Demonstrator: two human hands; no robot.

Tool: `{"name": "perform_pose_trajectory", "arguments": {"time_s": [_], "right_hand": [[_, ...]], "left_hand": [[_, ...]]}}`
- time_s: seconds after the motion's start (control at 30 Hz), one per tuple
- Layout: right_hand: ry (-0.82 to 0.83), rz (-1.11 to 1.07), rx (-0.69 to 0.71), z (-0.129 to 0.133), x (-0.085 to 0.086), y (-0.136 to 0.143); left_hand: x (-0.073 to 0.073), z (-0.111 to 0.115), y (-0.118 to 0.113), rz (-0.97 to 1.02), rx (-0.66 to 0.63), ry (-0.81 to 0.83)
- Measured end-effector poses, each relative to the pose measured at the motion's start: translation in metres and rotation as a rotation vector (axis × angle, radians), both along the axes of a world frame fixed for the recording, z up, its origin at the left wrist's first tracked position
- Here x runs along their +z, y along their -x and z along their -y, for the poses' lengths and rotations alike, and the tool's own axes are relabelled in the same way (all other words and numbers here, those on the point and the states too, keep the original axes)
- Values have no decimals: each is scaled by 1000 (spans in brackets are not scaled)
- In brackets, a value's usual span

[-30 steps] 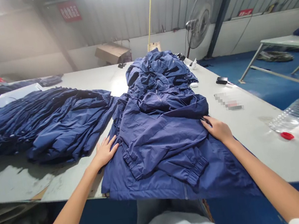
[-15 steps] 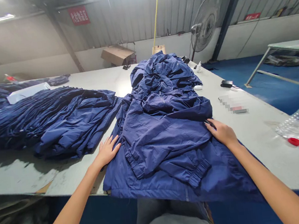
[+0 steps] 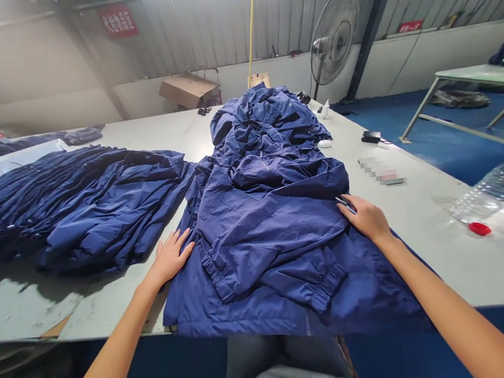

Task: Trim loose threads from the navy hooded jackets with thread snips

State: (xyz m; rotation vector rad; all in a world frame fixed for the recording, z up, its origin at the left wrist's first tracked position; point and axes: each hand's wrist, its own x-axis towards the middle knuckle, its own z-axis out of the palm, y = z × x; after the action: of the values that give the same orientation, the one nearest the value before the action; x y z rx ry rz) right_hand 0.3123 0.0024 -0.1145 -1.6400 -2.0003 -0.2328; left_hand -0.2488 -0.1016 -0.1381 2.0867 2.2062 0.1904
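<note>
A navy blue jacket lies spread in front of me, its sleeves folded across the front and one elastic cuff near the hem. My left hand rests flat at the jacket's left edge, fingers spread and holding nothing. At the right edge, my right hand is closed around small thread snips, whose metal tip shows beside the thumb. The rest of the snips is hidden in the palm. That hand touches the cloth by the folded sleeve.
Left of the jacket lies a long stack of navy garments; more navy clothing is heaped behind it. A clear plastic bottle lies on the right, with a red cap beside it. A standing fan is beyond the white table.
The whole view has shifted slightly, so the scene sits a little further left. Both hands keep nearly the same places on the jacket; more of the snips shows now.
</note>
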Motion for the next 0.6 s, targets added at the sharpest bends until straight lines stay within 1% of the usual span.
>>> {"name": "perform_pose_trajectory", "arguments": {"time_s": [0.17, 0.43, 0.6], "right_hand": [[14, -2, -5, 0, 1, 0], [-42, -31, 5, 4, 0, 0], [-60, -60, -13, 9, 3, 2]], "left_hand": [[0, 1, 1, 11, 5, 8], [-10, 0, 8, 49, 0, 0], [-10, 0, 8, 46, 8, 9]]}}
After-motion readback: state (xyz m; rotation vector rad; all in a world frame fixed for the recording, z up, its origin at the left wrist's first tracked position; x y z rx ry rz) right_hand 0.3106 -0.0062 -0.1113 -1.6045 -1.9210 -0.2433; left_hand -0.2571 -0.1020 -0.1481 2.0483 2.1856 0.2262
